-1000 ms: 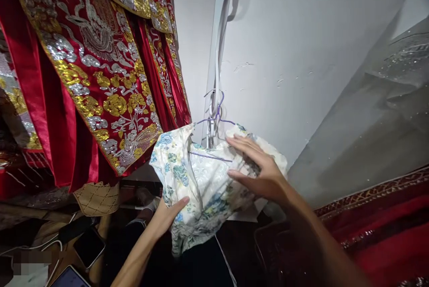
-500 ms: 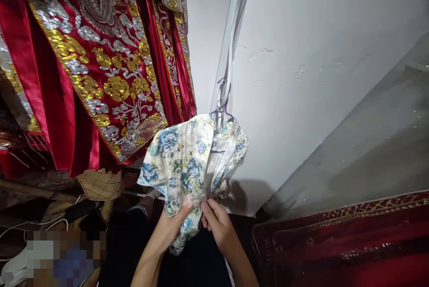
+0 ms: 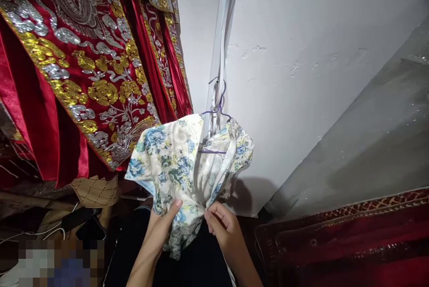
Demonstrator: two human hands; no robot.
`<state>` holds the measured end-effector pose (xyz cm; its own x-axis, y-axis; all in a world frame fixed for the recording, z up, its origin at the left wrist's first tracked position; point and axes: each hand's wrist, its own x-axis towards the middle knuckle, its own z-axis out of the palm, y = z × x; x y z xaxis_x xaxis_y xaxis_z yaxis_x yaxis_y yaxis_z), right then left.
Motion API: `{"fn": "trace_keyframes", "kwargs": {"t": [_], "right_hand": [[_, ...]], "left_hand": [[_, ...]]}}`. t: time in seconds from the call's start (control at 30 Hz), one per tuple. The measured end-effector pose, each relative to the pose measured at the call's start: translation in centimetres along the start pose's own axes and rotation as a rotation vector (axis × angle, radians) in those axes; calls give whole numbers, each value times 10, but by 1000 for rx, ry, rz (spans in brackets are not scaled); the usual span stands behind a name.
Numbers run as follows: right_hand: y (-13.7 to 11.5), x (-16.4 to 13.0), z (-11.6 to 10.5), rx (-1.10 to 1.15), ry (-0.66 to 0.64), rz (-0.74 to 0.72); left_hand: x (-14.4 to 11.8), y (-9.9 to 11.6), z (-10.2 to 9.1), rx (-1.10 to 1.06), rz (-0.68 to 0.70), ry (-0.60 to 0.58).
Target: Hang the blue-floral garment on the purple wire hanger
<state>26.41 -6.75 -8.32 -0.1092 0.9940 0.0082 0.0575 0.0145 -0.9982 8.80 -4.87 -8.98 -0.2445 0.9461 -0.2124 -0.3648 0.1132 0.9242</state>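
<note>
A short-sleeved floral garment [image 3: 170,162], white with blue and yellow-green flowers, hangs on a purple wire hanger [image 3: 218,109] in front of me. Its front gapes in a V, showing the inner back and the hanger's lower bar. My left hand [image 3: 164,224] grips the garment's lower left side, thumb on the front and fingers hidden behind the cloth. At the bottom of the V, my right hand [image 3: 221,224] pinches the edge of the opening between thumb and forefinger. The lower end of the garment bunches below my hands.
Red satin costumes [image 3: 100,72] with gold and silver embroidery hang at the left. A white wall panel [image 3: 284,68] with a pale vertical strip stands behind the hanger. A dark red patterned case or cloth [image 3: 351,246] lies lower right. A tan quilted item [image 3: 95,191] and cables are lower left.
The garment's front gapes wider, its right side drawn outward, and the hanger bar shows more. My left hand has shifted slightly left; my right hand still pinches the edge. The view has shifted slightly right.
</note>
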Motion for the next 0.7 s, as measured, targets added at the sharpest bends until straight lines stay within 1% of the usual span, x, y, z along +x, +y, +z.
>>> {"fn": "trace_keyframes", "kwargs": {"t": [0.07, 0.1, 0.13, 0.2, 0.23, 0.27, 0.3, 0.33, 0.4, 0.47, 0.6, 0.7], "right_hand": [[1, 0, 1, -25, 1, 11], [2, 0, 2, -25, -1, 17], [5, 1, 5, -18, -4, 26], [10, 3, 12, 8, -17, 49], [13, 5, 16, 23, -22, 59], [15, 7, 20, 37, -24, 67], [16, 9, 25, 51, -23, 72], [17, 11, 29, 64, -17, 77], [19, 15, 35, 80, -3, 85], [21, 18, 39, 77, 9, 94], [26, 19, 37, 68, 29, 69], [29, 17, 33, 78, 16, 23]], "left_hand": [[12, -5, -6, -2, 54, 79], [18, -9, -9, 7, 102, 137], [22, -15, -13, 22, 174, 208], [25, -27, -17, 61, 370, 361], [24, -33, -17, 92, 463, 414], [21, -39, -17, 132, 530, 433], [17, -44, -16, 177, 561, 405], [12, -49, -13, 221, 557, 332], [2, -57, -7, 285, 485, 133], [-5, -61, 0, 303, 410, -8], [-5, -64, 7, 308, 364, -128], [-3, -61, 6, 364, 389, -180]]}}
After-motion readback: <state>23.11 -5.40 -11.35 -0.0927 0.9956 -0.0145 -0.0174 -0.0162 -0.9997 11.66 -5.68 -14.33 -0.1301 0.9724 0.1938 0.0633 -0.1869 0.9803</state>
